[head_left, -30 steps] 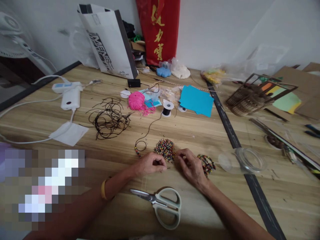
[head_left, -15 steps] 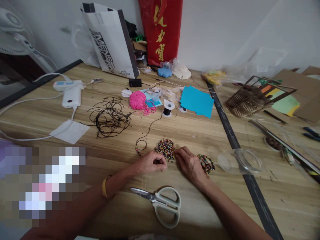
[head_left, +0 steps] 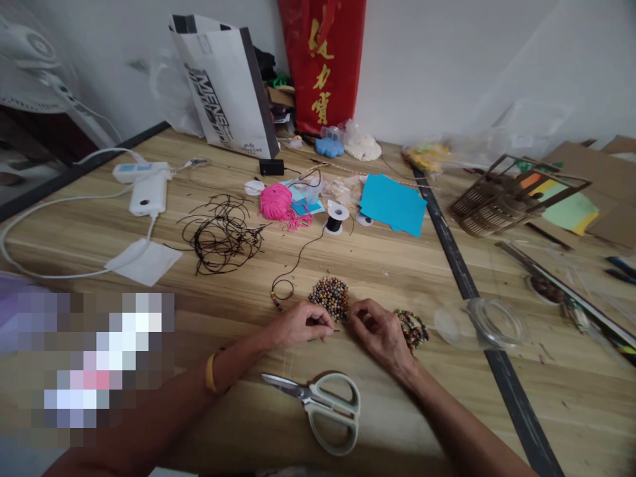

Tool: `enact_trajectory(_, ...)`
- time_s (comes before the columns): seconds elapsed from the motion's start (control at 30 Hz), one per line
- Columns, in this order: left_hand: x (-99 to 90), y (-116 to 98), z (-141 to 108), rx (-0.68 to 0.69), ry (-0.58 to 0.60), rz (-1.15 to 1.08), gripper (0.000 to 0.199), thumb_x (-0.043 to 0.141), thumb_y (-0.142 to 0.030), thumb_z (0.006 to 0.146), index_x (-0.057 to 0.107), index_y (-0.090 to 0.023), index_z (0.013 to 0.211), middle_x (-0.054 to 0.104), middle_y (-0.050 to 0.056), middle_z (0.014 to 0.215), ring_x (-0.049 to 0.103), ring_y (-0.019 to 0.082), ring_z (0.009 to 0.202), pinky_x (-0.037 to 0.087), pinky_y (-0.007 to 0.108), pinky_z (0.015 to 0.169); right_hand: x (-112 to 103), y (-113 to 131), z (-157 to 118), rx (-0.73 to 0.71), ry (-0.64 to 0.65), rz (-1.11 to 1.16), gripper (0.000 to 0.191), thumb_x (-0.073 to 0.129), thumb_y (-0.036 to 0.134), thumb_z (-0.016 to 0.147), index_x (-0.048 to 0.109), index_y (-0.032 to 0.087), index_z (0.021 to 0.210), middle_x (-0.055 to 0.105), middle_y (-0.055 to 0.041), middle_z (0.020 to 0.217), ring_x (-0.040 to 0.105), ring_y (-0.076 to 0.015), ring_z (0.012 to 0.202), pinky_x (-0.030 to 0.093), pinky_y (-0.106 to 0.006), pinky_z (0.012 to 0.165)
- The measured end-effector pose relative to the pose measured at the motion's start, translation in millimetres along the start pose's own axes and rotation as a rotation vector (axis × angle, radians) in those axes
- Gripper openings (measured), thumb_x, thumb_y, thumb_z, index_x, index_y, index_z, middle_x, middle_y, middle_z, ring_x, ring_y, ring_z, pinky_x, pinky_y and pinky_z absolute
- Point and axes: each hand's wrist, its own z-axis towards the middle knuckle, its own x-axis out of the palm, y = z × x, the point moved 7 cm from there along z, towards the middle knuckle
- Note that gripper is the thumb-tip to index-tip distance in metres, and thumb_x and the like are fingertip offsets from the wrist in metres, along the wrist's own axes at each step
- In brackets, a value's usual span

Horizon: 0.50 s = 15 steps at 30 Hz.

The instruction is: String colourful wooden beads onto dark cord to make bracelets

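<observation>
A pile of small multicoloured beads [head_left: 329,297] lies on the wooden table. Just below it my left hand [head_left: 304,323] pinches the black cord, whose tip shows past the fingertips. Some beads are strung on this cord [head_left: 275,301] left of the hand, and it runs back to a black spool [head_left: 334,217]. My right hand [head_left: 378,331] rests at the pile's right edge with thumb and fingers together; whatever they hold is too small to make out. Beaded loops [head_left: 413,329] lie against its right side. White-handled scissors [head_left: 330,404] lie nearer me.
Tangled black cords [head_left: 218,235], pink yarn [head_left: 276,201] and blue sheets [head_left: 392,204] lie farther back. A power bank [head_left: 148,192] with a white cable is at left. Clear rings [head_left: 498,322] and a brown basket [head_left: 491,202] stand at right.
My right hand has lifted slightly from the beads, its fingers more curled. My left hand stays nearly in place. The whole view has shifted a little.
</observation>
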Motion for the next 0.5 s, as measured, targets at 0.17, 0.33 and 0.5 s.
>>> enact_trajectory(0.17, 0.0, 3.1, -0.3, -0.007, -0.006, 0.02, 0.016, 0.06, -0.024, 0.079, 0.065, -0.009, 0.077, 0.066, 0.004, 0.065, 0.053, 0.009, 0.057, 0.039, 0.018, 0.054, 13.4, 4.3, -14.8, 0.057, 0.054, 0.186, 0.011, 0.055, 0.025, 0.087, 0.061, 0.016, 0.085, 0.064, -0.0043, 0.076, 0.057, -0.0126, 0.062, 0.046, -0.021, 0.054)
enact_trajectory(0.33, -0.6, 3.9, -0.8, -0.013, -0.024, 0.036, 0.015, 0.06, -0.024, 0.077, 0.065, -0.01, 0.076, 0.065, 0.003, 0.063, 0.054, 0.01, 0.057, 0.039, 0.018, 0.054, 25.3, 0.0, -19.4, 0.102, 0.104, 0.31, 0.012, 0.059, 0.027, 0.085, 0.063, 0.016, 0.084, 0.063, -0.0037, 0.075, 0.058, -0.0138, 0.068, 0.048, -0.023, 0.06)
enact_trajectory(0.5, -0.6, 1.8, -0.6, -0.021, -0.034, 0.028, 0.011, 0.06, -0.02, 0.076, 0.065, -0.01, 0.074, 0.064, 0.002, 0.061, 0.054, 0.01, 0.056, 0.039, 0.018, 0.053, 28.9, -3.8, -18.4, 0.128, 0.14, 0.361, 0.013, 0.059, 0.029, 0.085, 0.063, 0.016, 0.083, 0.063, -0.0033, 0.075, 0.058, -0.014, 0.068, 0.048, -0.023, 0.061)
